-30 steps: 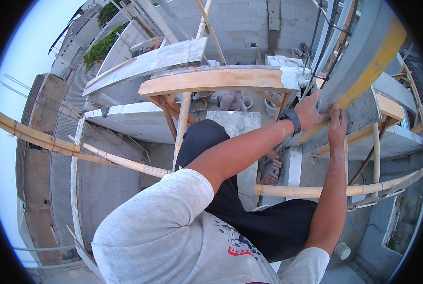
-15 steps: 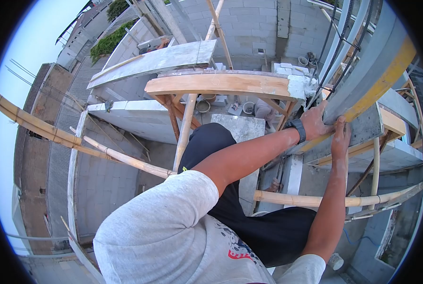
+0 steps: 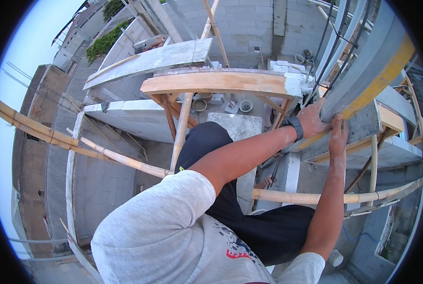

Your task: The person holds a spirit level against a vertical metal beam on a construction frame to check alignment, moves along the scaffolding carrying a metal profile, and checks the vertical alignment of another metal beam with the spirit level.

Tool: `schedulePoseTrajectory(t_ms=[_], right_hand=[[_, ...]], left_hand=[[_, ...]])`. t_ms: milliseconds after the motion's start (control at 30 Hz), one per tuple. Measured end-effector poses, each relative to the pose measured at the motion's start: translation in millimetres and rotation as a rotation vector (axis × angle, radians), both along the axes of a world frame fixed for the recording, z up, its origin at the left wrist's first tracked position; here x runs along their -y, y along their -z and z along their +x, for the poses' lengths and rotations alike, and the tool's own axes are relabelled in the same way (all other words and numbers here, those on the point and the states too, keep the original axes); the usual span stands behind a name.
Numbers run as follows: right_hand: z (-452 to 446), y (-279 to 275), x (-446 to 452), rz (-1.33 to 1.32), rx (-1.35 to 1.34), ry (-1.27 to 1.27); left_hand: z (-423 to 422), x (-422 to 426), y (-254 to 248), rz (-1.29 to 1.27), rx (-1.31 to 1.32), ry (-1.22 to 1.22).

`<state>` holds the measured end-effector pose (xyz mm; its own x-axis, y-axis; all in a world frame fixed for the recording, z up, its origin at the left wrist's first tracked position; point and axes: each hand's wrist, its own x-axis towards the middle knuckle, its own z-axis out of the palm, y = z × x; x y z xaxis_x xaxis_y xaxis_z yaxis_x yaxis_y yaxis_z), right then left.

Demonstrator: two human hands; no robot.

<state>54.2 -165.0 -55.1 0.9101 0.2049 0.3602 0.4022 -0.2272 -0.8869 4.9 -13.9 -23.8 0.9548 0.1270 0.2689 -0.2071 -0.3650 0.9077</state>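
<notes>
A long grey board with a yellow edge (image 3: 381, 87) rises from the middle toward the upper right. My left hand (image 3: 311, 119), with a dark watch on its wrist, is closed on the lower part of this board. Just right of it, my right hand (image 3: 338, 134) grips the yellow edge, its fingers partly hidden. Close behind stand dark steel rebars (image 3: 346, 45) and light grey pipes. A mortar-smeared block end (image 3: 296, 85) lies left of the rebars, on a wooden formwork beam (image 3: 216, 83). A grey panel (image 3: 363, 124) sits right of my right hand.
Bamboo poles (image 3: 315, 196) cross in front of my legs and at left (image 3: 36, 128). Below are buckets (image 3: 245, 105) and a grey slab (image 3: 235, 125). Another person's hand (image 3: 268, 181) is near a dark rod underneath; someone else is partly visible at upper left (image 3: 153, 43).
The view has shifted slightly, so the surroundings sit a little further left. Both my hands stay on the board. The other person's hand below shows more clearly.
</notes>
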Motion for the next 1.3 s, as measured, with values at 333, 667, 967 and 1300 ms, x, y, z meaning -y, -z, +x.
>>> schedulePoseTrajectory(t_ms=[333, 667, 967, 1300], right_hand=[[1.3, 1.2, 3.0, 0.038, -0.092, -0.027], [-5.1, -1.9, -4.3, 0.037, -0.001, 0.026], [-7.6, -8.0, -5.1, 0.090, -0.025, 0.005], [-0.5, 0.7, -0.6, 0.042, -0.045, 0.004]], left_hand=[[3.6, -0.7, 4.6, -0.006, 0.016, 0.018], [2.7, 0.1, 4.9, 0.018, 0.019, 0.002], [2.0, 0.0, 4.2, 0.026, -0.006, -0.002], [4.0, 1.0, 5.8, -0.013, 0.009, 0.002]])
